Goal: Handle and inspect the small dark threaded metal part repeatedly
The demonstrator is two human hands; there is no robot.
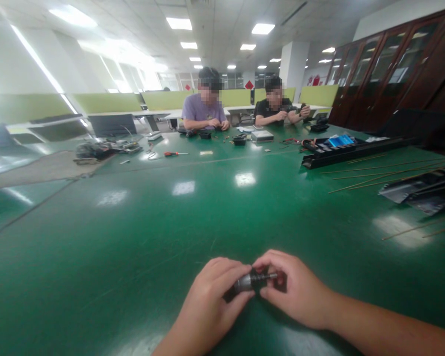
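A small cylindrical part [245,282], silver-grey with a black section and a thin metal shaft pointing right, lies between my hands near the table's front edge. My left hand [218,287] is wrapped round its grey body, thumb below and fingers above. The fingers of my right hand [291,287] curl round the black section and the shaft end, with the thumb below. Some of the part is hidden by my fingers.
Across the green table [152,217] sit two people [203,109] [270,111] handling small parts. A red screwdriver [171,154] lies before them. Black rails [341,154] and thin rods [374,174] are at the right; a cluttered pile [96,150] is back left.
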